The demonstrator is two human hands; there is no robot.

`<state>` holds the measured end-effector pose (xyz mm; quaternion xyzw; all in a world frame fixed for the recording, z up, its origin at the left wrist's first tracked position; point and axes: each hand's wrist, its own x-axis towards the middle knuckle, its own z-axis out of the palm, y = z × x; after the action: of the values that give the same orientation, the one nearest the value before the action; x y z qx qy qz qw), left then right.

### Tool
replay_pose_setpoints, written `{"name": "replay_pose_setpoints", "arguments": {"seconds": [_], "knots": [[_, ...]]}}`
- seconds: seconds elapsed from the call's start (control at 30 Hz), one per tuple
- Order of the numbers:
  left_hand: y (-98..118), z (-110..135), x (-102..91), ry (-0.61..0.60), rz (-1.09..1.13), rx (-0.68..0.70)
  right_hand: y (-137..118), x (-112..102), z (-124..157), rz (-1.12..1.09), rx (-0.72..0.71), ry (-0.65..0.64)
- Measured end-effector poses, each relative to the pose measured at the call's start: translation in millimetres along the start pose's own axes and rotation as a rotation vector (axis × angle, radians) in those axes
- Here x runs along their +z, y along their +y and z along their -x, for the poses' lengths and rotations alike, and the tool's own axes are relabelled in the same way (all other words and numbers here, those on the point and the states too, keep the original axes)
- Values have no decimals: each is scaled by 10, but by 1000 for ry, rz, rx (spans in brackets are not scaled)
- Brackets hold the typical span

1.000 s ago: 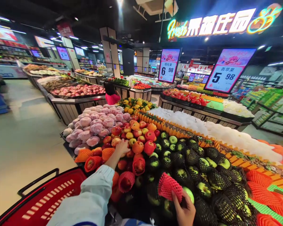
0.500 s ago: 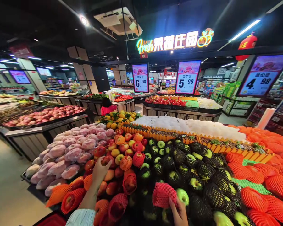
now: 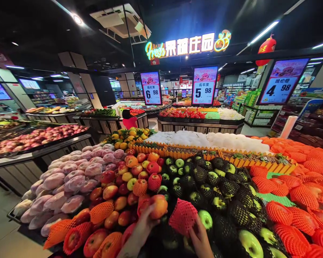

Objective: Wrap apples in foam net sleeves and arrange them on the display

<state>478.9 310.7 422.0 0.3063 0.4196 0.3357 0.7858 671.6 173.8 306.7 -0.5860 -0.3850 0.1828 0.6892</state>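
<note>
My left hand is closed around a red-and-yellow apple, lifted above the pile near the front of the display. Just to its right, my right hand pinches a pink foam fruit net by its lower right edge. The net looks flattened and does not touch the apple. Beneath and around the left hand lie loose red apples, some in orange or pink nets. Green apples, many in black nets, lie beside and behind the right hand.
Purple-pink wrapped fruit is heaped at the left. Fruit in orange nets fills the right side. A yellow picket edging runs across the back, before white-wrapped produce. A person in a pink top is beyond the stand.
My left hand has taken the apple from the pile and carried it right, close to the net. The right hand still holds the net. The view has shifted slightly right.
</note>
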Motion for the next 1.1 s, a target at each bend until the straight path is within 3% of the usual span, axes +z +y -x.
{"name": "replay_pose_setpoints", "arguments": {"seconds": [0.1,0.23,0.33,0.57,0.67,0.77,0.87,1.0,1.1], "knots": [[-329,-46,252,-49,-126,-5,40,0,8,18,70,-5],[-476,-54,431,-125,-283,1,95,-93,64,129,155,-94],[-439,-29,446,-127,-334,27,88,-133,95,100,165,-145],[-412,-42,307,-25,-361,121,94,-188,84,97,28,-355],[-461,-27,232,-12,-462,97,140,-188,45,126,-86,-316],[-490,13,208,-116,-465,159,143,-142,13,165,-169,-312],[-469,64,257,-231,-513,211,90,-85,7,209,-162,-329],[-402,146,395,-327,-653,202,-36,-42,13,200,-137,-210],[-378,197,479,-393,-726,221,-149,-42,-4,181,-123,-193]]}}
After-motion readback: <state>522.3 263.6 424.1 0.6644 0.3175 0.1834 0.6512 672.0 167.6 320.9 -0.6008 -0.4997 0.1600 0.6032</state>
